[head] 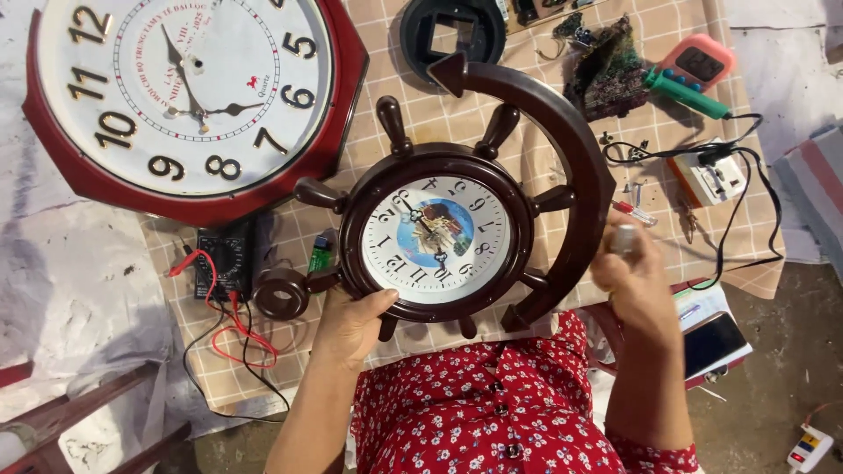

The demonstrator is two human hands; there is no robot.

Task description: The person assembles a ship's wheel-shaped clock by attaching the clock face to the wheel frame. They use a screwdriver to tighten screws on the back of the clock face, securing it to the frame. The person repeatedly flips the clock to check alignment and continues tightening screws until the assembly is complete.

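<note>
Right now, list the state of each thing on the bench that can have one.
ship-wheel clock: face up, held at its lower rim by the left hand.
right hand: raised beside the clock frame, closed on a small pale object, blurred.
red wall clock: lying flat, face up.
multimeter: on the cloth, red and black leads attached.
phone: screen dark.

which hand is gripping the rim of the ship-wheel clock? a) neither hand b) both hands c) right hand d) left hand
d: the left hand grips the lower rim of the brown ship-wheel clock, while the right hand is off to the side, apart from the clock, holding a small blurred light-coloured object.
</note>
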